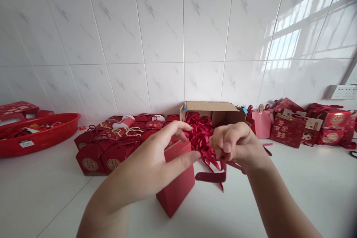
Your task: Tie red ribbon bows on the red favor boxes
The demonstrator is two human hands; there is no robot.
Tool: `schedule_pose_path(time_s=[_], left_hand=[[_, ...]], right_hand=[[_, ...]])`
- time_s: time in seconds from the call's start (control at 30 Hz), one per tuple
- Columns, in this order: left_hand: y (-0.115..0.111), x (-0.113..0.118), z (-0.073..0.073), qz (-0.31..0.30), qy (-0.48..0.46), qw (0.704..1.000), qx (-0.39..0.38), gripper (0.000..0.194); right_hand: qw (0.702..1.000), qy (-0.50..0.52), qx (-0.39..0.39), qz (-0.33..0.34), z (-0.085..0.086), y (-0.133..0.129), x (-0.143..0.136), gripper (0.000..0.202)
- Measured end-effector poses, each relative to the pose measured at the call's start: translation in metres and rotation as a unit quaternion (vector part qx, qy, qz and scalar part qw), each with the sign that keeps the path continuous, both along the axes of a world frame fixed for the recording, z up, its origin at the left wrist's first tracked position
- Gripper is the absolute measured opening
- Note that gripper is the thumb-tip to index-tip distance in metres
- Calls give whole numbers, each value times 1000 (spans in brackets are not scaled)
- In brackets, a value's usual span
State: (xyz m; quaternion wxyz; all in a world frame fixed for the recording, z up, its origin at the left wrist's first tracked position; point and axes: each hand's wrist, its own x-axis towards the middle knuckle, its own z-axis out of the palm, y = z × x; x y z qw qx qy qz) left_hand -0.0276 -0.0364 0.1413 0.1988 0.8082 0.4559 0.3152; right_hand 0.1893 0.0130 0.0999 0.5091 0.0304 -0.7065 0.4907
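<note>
In front of me a plain red gift box (180,182) with a sloped shape stands on the white counter. My left hand (158,160) hovers over it, fingers spread and thumb stretched out, partly hiding the box; whether it touches the box I cannot tell. To the right, my right hand (232,143) is closed in a pinch on a dark red ribbon (212,176), whose end hangs below the fingers and bends to the left. Behind both hands, a heap of red ribbons (199,130) spills from a cardboard box (212,106).
Several red gift boxes (90,161) with gold emblems stand in rows at the left. A red plastic basin (55,134) is farther left. Red gift bags (288,130) and boxes line the right side. A tiled wall (161,37) closes off the back, with a power strip (341,92) at right.
</note>
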Motion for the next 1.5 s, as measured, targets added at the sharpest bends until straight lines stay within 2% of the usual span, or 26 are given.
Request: schedule_pose_path(time_s=[0.1, 0.2, 0.33, 0.5, 0.57, 0.67, 0.8, 0.97, 1.07, 1.27, 1.37, 1.5], left_hand=[[14, -20, -10, 82, 98, 992, -26, 77], [29, -30, -16, 91, 180, 975, -91, 95], [47, -28, -17, 80, 179, 975, -105, 76], [63, -25, -21, 93, 130, 983, -85, 61], [64, -23, -20, 108, 67, 990, -66, 53], [59, -17, -14, 96, -105, 989, -28, 53], [48, -3, -7, 11, -317, 948, 31, 73], [38, 24, -10, -8, -433, 885, 171, 68], [31, 34, -13, -18, -462, 868, 182, 57], [22, 32, -12, -39, -433, 890, 136, 13], [21, 32, -11, -66, -427, 896, 103, 11], [23, 38, -14, -3, -399, 903, 155, 17]], right_hand=[[999, 30, 27, 15, 0, 3, 5, 11], [996, 62, 47, 34, 3, 3, 7, 11], [991, 107, 57, 58, 9, 0, 7, 9], [988, 155, -14, 20, 10, 4, 9, 15], [986, 162, -36, 9, 7, 9, 10, 16], [989, 125, -52, -55, 4, 15, 12, 12], [980, 50, -60, -181, 1, 15, 3, 10], [967, 25, -82, -239, -1, 4, -17, 6], [953, 42, -26, -300, 0, -3, -22, 7], [927, 65, 100, -355, 4, -8, -23, 21], [919, 73, 129, -365, 4, -9, -23, 25], [919, 67, 149, -358, 5, -8, -22, 28]])
